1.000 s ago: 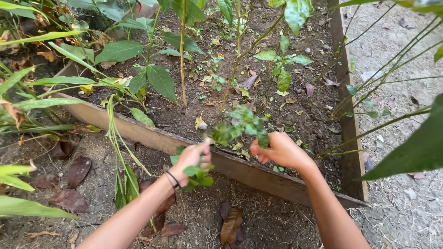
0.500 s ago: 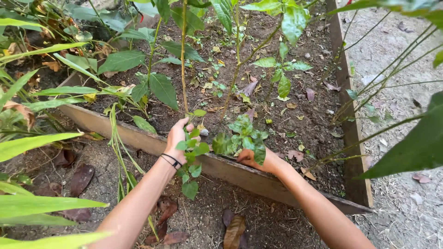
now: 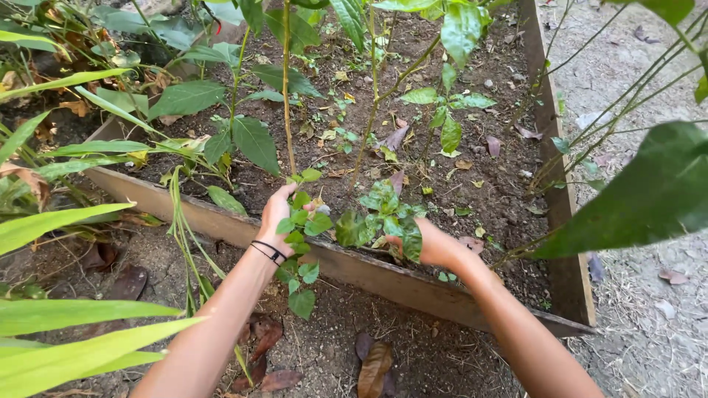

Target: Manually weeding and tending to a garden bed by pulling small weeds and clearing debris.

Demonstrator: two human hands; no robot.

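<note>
Leafy vine (image 3: 301, 243) trailing over wooden bed edge (image 3: 369, 269): left hand (image 3: 276, 214) fingers clamping its stem, right hand (image 3: 435, 247) closing on leaves (image 3: 383, 221); gripping low probably tears less.

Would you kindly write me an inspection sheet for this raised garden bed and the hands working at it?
Surface: wooden raised bed, dark soil, plank edges weathered.
Job's things: leafy vine sprig in the left hand; crinkled low plant by the right hand.
Clutter: dry fallen leaves on the ground in front.
Grippers: left hand closed round the sprig, black band on wrist; right hand at the plant's base, grip hidden by leaves.
Cables: nothing seen.
Surroundings: gravel path at right; long green blades at left.
</note>
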